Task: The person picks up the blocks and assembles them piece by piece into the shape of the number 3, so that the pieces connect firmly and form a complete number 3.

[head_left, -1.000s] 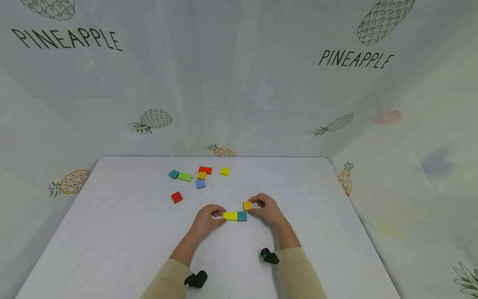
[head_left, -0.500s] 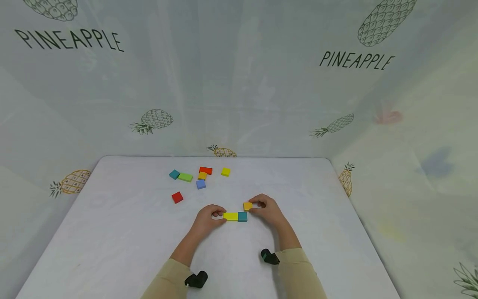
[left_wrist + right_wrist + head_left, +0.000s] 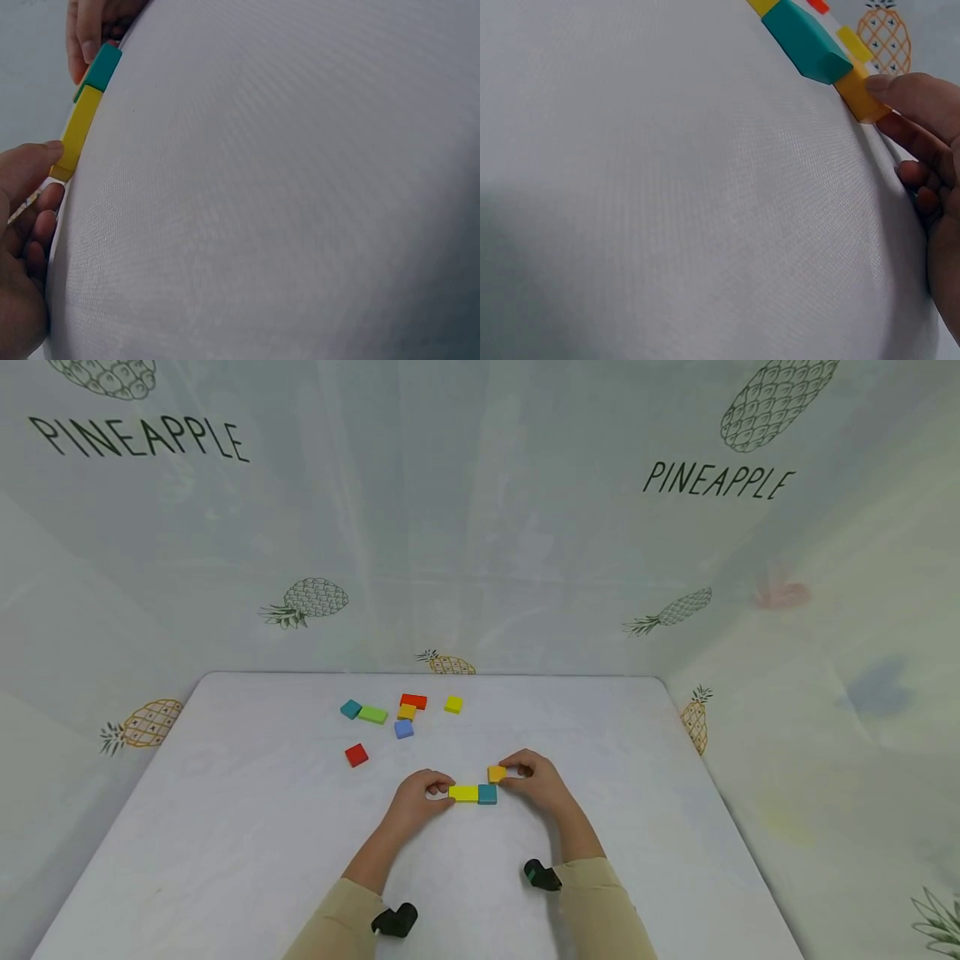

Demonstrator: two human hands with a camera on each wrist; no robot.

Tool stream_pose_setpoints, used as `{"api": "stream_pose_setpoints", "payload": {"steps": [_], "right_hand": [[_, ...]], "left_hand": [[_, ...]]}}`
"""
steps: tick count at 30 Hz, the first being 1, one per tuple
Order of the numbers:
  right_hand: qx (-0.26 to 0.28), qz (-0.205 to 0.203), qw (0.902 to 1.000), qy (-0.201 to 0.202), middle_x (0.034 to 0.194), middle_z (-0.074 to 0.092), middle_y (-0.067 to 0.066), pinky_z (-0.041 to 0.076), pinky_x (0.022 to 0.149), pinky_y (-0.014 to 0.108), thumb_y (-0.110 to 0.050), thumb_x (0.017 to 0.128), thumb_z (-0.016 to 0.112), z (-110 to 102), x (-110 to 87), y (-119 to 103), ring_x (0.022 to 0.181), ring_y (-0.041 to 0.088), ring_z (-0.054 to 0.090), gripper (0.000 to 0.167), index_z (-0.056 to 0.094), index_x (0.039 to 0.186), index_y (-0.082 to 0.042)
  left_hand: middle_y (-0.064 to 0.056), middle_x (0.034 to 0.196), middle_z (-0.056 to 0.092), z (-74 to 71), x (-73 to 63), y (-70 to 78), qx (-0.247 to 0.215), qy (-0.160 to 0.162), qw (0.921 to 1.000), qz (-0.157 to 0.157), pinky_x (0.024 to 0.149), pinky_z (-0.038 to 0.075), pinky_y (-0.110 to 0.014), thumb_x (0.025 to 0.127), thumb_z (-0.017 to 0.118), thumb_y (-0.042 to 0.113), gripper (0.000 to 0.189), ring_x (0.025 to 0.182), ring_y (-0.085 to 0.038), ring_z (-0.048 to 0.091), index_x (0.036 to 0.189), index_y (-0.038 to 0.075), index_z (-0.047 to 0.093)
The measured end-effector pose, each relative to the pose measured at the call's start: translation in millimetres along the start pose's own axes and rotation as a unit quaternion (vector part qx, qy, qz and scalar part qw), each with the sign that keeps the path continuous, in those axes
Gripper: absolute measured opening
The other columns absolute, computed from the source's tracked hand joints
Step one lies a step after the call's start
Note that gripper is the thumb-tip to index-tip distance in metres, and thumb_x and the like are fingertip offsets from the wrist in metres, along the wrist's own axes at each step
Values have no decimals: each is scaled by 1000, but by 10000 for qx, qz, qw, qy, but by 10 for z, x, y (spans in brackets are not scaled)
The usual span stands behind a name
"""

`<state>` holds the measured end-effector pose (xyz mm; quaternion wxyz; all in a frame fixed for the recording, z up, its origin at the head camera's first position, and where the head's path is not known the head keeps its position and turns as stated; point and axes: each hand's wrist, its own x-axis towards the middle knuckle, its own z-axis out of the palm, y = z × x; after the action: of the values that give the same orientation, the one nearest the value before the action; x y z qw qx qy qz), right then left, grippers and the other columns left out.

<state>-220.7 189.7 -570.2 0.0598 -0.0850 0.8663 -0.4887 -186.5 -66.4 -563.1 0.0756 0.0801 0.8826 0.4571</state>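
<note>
A long yellow block [image 3: 464, 794] lies end to end with a teal block [image 3: 487, 794] on the white table. My left hand [image 3: 415, 797] pinches the yellow block's left end between thumb and fingers; the left wrist view shows the thumb on the yellow block [image 3: 79, 133]. Just behind the teal block's right part is a small orange block [image 3: 497, 774]. My right hand [image 3: 542, 782] pinches it from the right, with the thumb on the orange block [image 3: 861, 97] in the right wrist view. Whether orange and teal touch I cannot tell.
Farther back lie loose blocks: a teal one [image 3: 350, 709], a light green one [image 3: 372, 715], a red one [image 3: 413, 701], an orange one [image 3: 407, 712], a blue one [image 3: 404, 729] and a yellow one [image 3: 453, 704]. Another red block [image 3: 356, 755] lies nearer, left of the hands.
Both hands keep their grips and almost their places. The orange block in my right hand has shifted very slightly left relative to the teal block.
</note>
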Motion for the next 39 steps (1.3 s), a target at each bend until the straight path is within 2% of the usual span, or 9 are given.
{"api": "stream_pose_setpoints", "payload": {"steps": [7,13,23,30,39], "right_hand": [[39,1,10000,-36,99,64,-5,43,77,33,-14,82,79,-1,7,17,85,18,50,23,75,104,-15],[7,-21,10000,-89,100,64,-6,43,76,30,-15,82,79,-6,11,14,86,18,50,22,75,104,-16],[-148,-468,9988,-48,98,64,-3,42,72,28,-17,83,78,-4,6,55,83,17,50,22,75,103,-11],[-14,-112,9999,-123,99,64,-4,42,76,31,-17,82,79,-12,7,14,86,18,50,22,75,104,-15],[-15,-11,9999,-123,97,64,-4,42,76,30,-14,82,80,-7,7,6,86,18,50,21,75,103,-15]], "left_hand": [[6,88,58,15,14,-26,15,-8,10000,-35,78,49,-31,83,78,12,25,85,-17,51,106,15,71],[6,88,58,16,12,-22,58,25,10000,-29,78,49,-30,83,78,12,24,85,-17,51,106,15,71],[6,89,58,11,7,-15,60,8,10000,-32,78,49,-30,83,78,12,25,85,-17,51,107,15,71],[5,89,58,5,8,-13,75,-16,10000,-44,78,49,-31,84,78,12,25,86,-17,51,107,15,71],[6,90,58,17,14,-42,89,-7,10000,-8,79,49,-31,83,78,12,25,86,-17,51,107,16,70]]}}
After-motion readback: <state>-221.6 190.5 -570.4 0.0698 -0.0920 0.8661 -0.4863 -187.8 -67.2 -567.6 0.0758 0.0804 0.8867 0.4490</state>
